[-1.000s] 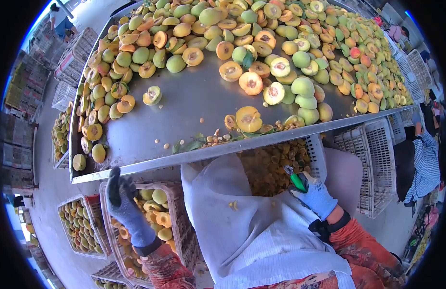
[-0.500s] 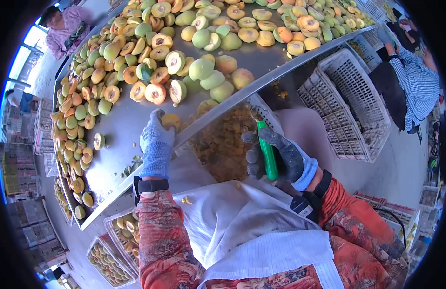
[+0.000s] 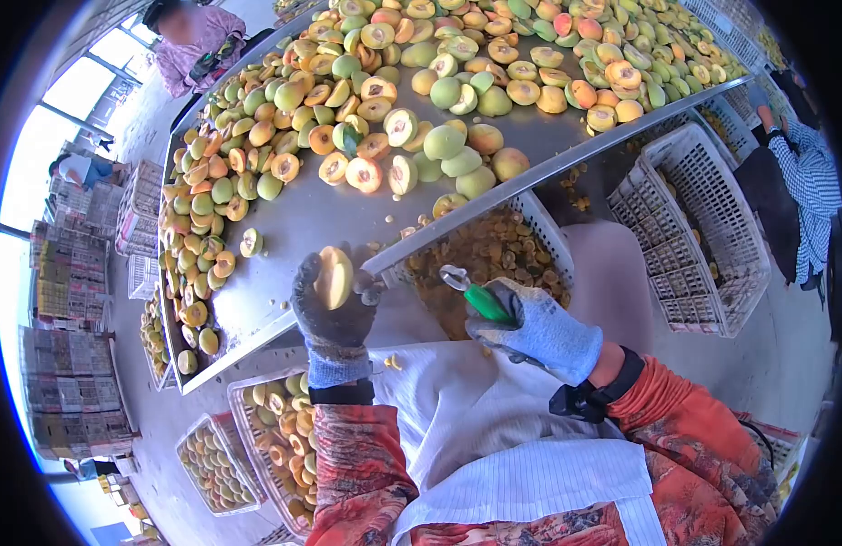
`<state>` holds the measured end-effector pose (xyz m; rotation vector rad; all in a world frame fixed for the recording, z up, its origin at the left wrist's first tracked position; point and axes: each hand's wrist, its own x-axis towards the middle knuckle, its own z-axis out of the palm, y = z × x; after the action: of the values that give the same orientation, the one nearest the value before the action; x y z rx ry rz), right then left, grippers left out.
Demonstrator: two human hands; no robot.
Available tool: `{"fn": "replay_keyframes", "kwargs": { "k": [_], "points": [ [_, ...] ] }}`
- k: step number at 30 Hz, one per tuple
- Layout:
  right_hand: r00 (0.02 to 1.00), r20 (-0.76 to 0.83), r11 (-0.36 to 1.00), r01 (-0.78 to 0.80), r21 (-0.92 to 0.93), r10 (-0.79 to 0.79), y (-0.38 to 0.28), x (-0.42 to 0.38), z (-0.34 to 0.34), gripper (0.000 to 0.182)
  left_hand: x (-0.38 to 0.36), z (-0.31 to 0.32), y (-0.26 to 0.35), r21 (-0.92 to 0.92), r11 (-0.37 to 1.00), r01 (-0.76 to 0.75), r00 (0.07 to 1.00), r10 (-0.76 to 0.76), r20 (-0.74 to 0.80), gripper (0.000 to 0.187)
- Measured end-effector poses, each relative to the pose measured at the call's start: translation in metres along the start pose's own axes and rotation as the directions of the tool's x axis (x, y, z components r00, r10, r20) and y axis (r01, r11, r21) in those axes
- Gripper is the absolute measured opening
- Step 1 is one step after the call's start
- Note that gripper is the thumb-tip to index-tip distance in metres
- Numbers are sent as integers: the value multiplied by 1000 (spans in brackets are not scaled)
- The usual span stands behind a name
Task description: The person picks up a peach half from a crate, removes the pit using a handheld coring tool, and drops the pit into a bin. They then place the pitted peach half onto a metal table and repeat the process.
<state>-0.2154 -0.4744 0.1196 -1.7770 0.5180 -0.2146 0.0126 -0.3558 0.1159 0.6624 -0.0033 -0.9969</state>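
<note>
My left hand (image 3: 334,318), in a grey-palmed blue glove, is raised at the near edge of the metal table (image 3: 303,223). Its fingers close round a yellow peach half (image 3: 334,278). In my right hand (image 3: 544,332), gloved alike, is a pitting tool with a green handle (image 3: 490,306) and a looped metal tip (image 3: 455,277) that points up and left. The tool and the peach half are apart. Below the tool, a crate (image 3: 550,232) holds brown and yellow scraps. On the table lie many whole-looking and halved peaches (image 3: 364,174), some with pits showing.
Crates of peaches (image 3: 284,428) stand on the floor at lower left. White crates (image 3: 689,232) lean at the right. One person (image 3: 195,50) is across the table at upper left; another person in a checked sleeve (image 3: 808,200) is at right. Stacked crates (image 3: 71,364) line the far left.
My left hand has picked up a peach half from the table edge and turned palm up. My right hand has rotated, tilting the tool's tip leftward. The whole view has shifted.
</note>
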Motion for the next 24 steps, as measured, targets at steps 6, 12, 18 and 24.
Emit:
{"fn": "replay_keyframes", "kwargs": {
  "k": [6, 12, 18, 24],
  "points": [
    [905, -72, 730, 289, -620, -419, -17, 4, 23, 42, -26, 26, -41, 107, 994, -22, 992, 35, -118, 50],
    [890, 6, 481, 252, -840, -456, -25, 2, 31, 49, -47, 37, -44, 371, 910, -184, 979, 202, -11, 39],
    [906, 93, 495, 309, -812, -414, -26, -6, 42, 48, -57, 45, -51, 592, 751, -293, 905, 418, -81, 34],
    [924, 74, 627, 312, -714, -375, -11, -8, 46, 48, -45, 18, -63, 635, 707, -312, 866, 486, -114, 31]
  ]
}}
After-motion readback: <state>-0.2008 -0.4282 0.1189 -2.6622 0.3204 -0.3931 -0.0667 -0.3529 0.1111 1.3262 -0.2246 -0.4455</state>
